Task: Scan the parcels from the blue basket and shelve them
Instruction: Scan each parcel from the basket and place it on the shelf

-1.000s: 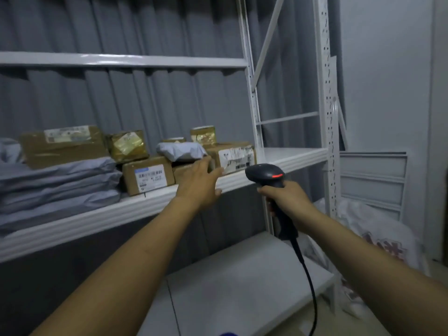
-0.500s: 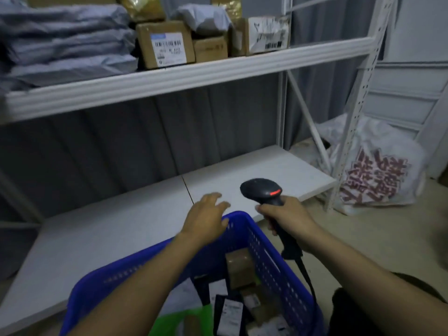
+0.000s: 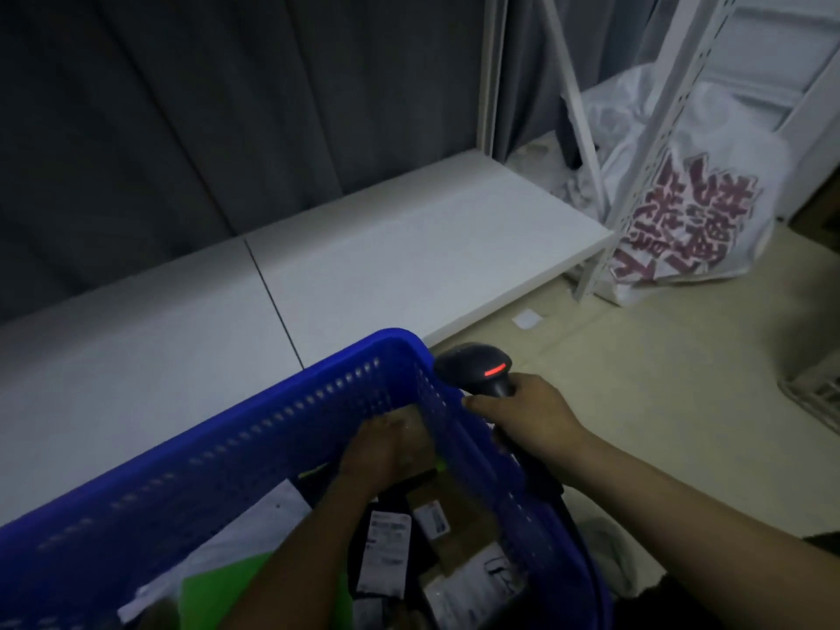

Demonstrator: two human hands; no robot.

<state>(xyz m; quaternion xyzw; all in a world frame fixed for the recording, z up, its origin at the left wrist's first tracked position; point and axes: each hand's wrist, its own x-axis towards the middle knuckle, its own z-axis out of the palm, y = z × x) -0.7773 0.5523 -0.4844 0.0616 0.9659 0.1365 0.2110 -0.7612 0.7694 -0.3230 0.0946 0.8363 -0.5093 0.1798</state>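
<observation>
basket: I see the blue basket (image 3: 272, 429) at 7 o'clock, holding parcels (image 3: 468, 507), brown, white and green.
left hand (image 3: 386, 452): inside basket, blurred, can't tell fingers.
right hand (image 3: 532, 416): fingers wrapped round scanner (image 3: 477, 370), 5 o'clock, outside rim.

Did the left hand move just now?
Yes. The left hand dropped from above the rim of the blue basket to inside it, among the parcels.
</observation>
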